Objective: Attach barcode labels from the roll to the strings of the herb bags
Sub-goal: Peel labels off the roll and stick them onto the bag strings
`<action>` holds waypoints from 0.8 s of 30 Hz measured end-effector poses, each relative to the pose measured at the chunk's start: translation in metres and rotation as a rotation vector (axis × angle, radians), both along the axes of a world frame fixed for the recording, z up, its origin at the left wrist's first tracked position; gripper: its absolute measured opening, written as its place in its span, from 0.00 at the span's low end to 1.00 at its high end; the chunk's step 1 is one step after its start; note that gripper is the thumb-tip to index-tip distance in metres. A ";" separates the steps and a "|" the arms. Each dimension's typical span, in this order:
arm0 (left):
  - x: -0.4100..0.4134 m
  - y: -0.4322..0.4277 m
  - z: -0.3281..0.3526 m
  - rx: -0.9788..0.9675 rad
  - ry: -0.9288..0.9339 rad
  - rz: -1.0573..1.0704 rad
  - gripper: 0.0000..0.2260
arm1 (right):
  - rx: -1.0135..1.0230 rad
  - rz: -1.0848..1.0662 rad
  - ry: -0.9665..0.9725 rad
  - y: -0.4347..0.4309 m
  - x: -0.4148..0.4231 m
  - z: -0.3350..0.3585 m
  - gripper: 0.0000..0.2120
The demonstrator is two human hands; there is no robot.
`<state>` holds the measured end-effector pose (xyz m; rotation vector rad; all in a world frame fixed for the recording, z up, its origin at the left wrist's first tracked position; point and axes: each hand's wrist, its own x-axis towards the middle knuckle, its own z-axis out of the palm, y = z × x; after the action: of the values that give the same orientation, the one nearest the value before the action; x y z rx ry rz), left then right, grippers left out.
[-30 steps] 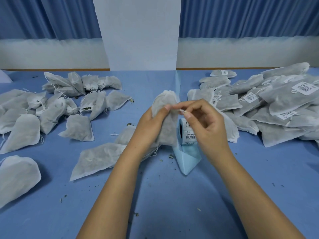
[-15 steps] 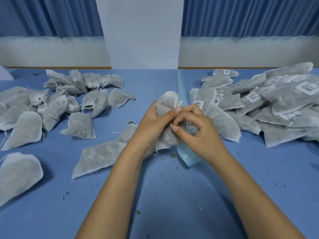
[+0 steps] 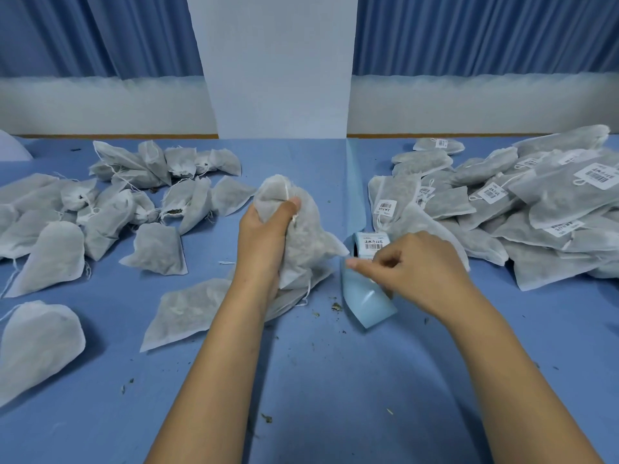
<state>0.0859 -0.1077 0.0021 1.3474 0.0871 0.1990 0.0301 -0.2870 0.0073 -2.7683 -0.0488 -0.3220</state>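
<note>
- Left hand (image 3: 268, 236) grips one herb bag (image 3: 311, 236) round its neck, thumb across the front. The bag is upright, lifted at centre table.
- White string (image 3: 287, 192) runs down the gathered top of the bag, no label on it.
- Right hand (image 3: 415, 269) is low at the label roll (image 3: 371, 242), fingers curled, forefinger tip at the roll's near edge. Cannot tell whether it pinches a label; the knuckles hide the contact.
- Blue backing strip (image 3: 365, 299) trails from the roll toward the camera.
- Unlabelled bags (image 3: 100, 212) are heaped on the left, and labelled bags (image 3: 536, 202) are stacked on the right.
- Herb crumbs are scattered on the blue table (image 3: 335, 380).
</note>
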 end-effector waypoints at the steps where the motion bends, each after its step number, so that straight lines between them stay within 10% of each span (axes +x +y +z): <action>1: 0.001 0.000 0.000 -0.019 -0.004 0.010 0.09 | -0.009 0.050 0.032 0.000 0.001 -0.001 0.32; 5: 0.002 0.003 0.000 -0.081 0.011 0.010 0.06 | 0.270 0.316 0.183 -0.002 0.002 -0.005 0.13; 11: 0.004 0.012 -0.003 -0.023 0.032 -0.310 0.17 | 0.985 0.304 0.005 -0.019 0.009 0.000 0.13; 24: -0.012 -0.021 -0.019 0.471 0.011 -0.751 0.08 | 1.352 0.003 -0.154 -0.028 0.042 -0.015 0.08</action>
<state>0.0737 -0.1284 -0.0167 1.7546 -0.4807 -0.4486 0.0725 -0.3149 -0.0082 -1.4040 0.0956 -0.3687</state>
